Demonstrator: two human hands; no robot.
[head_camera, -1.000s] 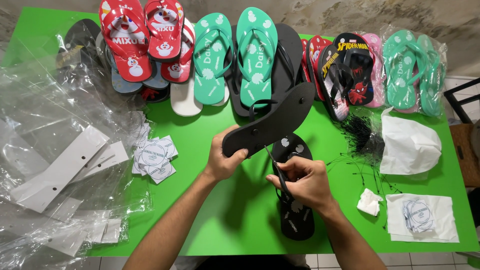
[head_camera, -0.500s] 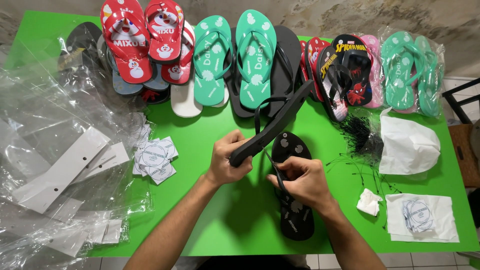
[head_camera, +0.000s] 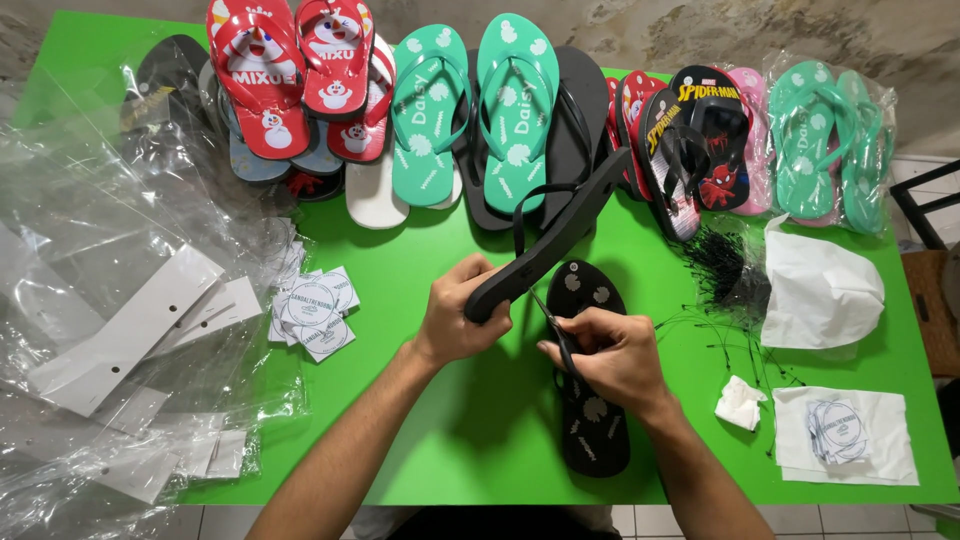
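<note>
Black flip-flop (head_camera: 548, 232) now tipped edge-on since a second ago; left hand (head_camera: 462, 318) clamped round its heel; right hand (head_camera: 603, 352) pinching scissors (head_camera: 556, 330) beneath it, over second flip-flop (head_camera: 592, 400).

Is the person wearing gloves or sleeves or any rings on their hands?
No gloves and no sleeves in view. Both forearms are bare from the bottom edge of the picture up to the wrists. The left hand and the right hand are bare too, with no ring, watch or bracelet visible.

Both forearms are bare to the frame edge; the left hand (head_camera: 455, 320) and right hand (head_camera: 610, 355) wear no gloves, rings or watch.
</note>
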